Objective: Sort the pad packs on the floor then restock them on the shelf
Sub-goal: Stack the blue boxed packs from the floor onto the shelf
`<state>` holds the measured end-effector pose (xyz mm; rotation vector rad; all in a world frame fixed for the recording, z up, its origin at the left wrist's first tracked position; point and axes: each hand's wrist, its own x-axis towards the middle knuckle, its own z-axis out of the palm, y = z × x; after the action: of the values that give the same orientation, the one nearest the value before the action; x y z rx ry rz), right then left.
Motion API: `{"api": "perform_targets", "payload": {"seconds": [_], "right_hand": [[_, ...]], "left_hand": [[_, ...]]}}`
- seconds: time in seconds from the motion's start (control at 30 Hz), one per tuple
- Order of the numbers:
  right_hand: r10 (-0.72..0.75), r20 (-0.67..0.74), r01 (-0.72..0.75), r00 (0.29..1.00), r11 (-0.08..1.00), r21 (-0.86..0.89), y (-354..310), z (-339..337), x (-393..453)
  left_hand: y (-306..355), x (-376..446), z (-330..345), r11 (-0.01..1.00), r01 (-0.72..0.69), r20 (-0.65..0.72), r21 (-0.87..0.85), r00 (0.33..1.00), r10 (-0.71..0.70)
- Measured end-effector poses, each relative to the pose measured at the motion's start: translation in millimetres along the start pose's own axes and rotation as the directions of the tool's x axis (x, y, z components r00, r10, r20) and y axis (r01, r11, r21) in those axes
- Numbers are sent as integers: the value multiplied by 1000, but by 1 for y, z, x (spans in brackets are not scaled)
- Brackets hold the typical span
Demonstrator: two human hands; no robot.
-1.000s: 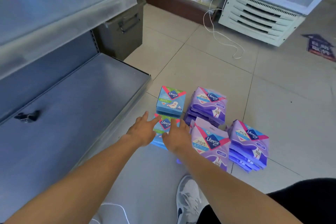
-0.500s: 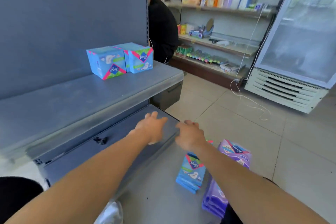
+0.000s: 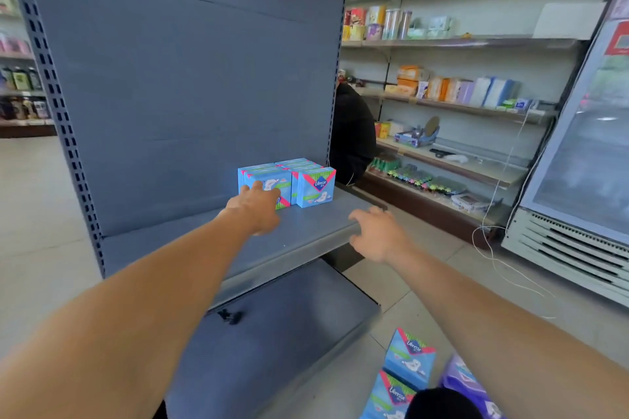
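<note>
From the head camera we read "Libresse" on a navy diamond on the front of the blue pad packs [image 3: 315, 186], boxy cartons with pink and green trim standing at the right end of the grey metal shelf [image 3: 190, 248]. The same word shows on two blue packs on the floor [image 3: 410, 359] beside soft purple packs [image 3: 468, 381]. Half a second ago both our hands hung low before the bottom shelf; now our left hand [image 3: 256, 211] has risen onto the shelf, fingers spread and released, fingertips touching the nearest blue pack. Our right hand [image 3: 376, 235] is also loose and holds nothing, hovering at the shelf's front right corner. The perforated steel upright [image 3: 51, 92] edges a smooth matte back panel.
</note>
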<state>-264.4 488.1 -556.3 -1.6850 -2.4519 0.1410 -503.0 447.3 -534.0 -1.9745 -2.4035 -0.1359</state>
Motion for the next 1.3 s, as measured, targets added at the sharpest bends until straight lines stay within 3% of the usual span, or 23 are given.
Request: {"api": "perform_targets", "payload": {"seconds": [0.23,0.33,0.47,0.67,0.8,0.93,1.07,1.17,1.3], "right_hand": [[57,59,-67,997,979,193,1,7,70],[92,62,-107,994,942,319,2,18,116],[163,42,-152,986,760,632,2,47,180],[232,70,-192,970,558,807,13,83,251],[145,44,-100,988,401,911,14,93,286],[57,80,-93,995,270,958,8,94,298],[18,92,-94,996,224,970,14,100,294],[17,94,-95,995,206,974,23,97,285],[31,83,-87,996,195,977,33,95,262]], "left_hand": [[-5,58,13,999,-20,18,27,1000,19],[-12,97,26,1000,4,-59,29,998,-2],[-26,140,58,996,44,-140,78,990,-33],[-38,164,84,992,45,-294,120,956,-8],[-53,173,77,994,-22,-329,-106,944,-14],[-72,173,77,982,-42,-296,-182,955,-14],[-82,159,87,863,3,-232,-506,963,-139],[-83,156,97,769,31,-193,-638,961,-200],[-65,159,111,753,-8,-103,-658,992,-80]]}}
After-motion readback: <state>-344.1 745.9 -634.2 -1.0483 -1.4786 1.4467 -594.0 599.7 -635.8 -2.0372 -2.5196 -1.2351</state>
